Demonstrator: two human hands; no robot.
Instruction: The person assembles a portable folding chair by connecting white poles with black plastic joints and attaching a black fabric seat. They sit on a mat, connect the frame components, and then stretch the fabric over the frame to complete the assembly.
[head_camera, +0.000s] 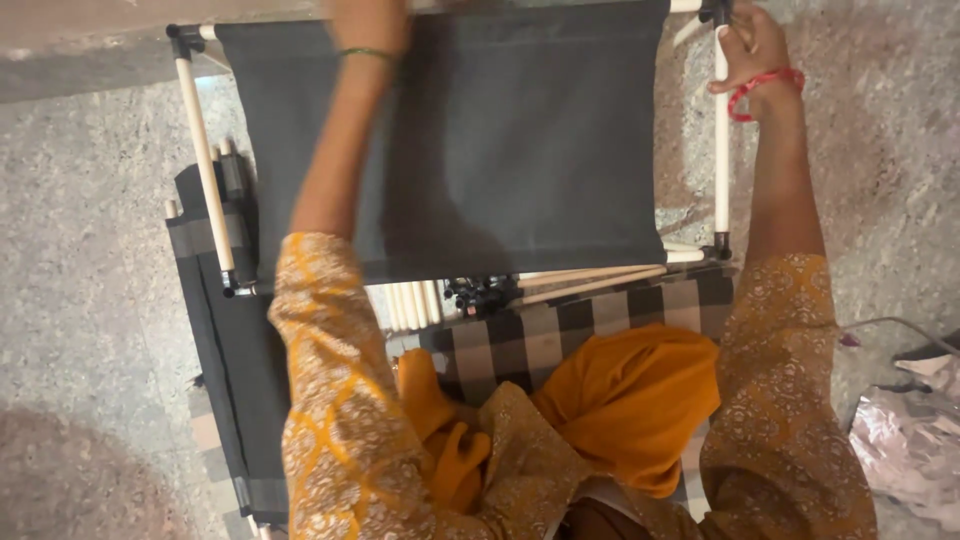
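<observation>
A speckled stone floor (90, 300) carries everything in view. At the left side, a white rod (205, 160) runs down the left edge of a dark grey fabric panel (520, 150), ending in black corner joints (232, 285) at top and bottom. Below it, a folded piece of grey cloth with checked trim (225, 380) lies on the floor, with spare white rods (412, 303) bundled just beside the panel's lower edge. The left hand (370, 15) reaches to the top edge of the fabric panel, near its middle; the fingers run out of the picture, so its grip cannot be told. A green bangle (367, 53) sits on that wrist. The panel is stretched flat between the rods, upright to the camera, over a black and white checked cloth (560, 330). Orange fabric (630, 400) drapes across the person's lap below. At the panel's right edge, the right hand (755, 50) is closed around the right white rod (721, 150) close to its upper black joint, a red bangle (765, 88) on the wrist. At the far right edge of the floor lies a crumpled clear plastic wrapper (905, 440).
</observation>
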